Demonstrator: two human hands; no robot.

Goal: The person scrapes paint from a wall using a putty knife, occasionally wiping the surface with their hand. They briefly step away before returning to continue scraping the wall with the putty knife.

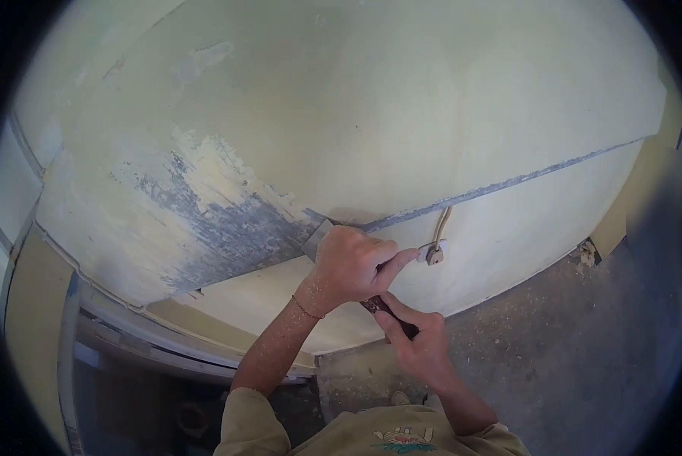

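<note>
At the right-hand end of the grey patch [242,232], a scraper [317,239] is being held to the wall [402,114], its dark handle [374,305] being gripped by the right hand [419,346]. Nearer the blade, it is being clasped by the left hand [350,264].

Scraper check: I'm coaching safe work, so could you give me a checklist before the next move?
1. Right hand closed round the scraper handle: ok.
2. Left hand placed up by the scraper blade: ok.
3. Blade edge flat on the wall panel: cannot tell; the left hand hides part of it.
4. Left hand clear of the wall fitting: cannot tell; a fingertip points close to it, contact unclear.
5. Gloves worn: not ok; both hands are bare.
</note>
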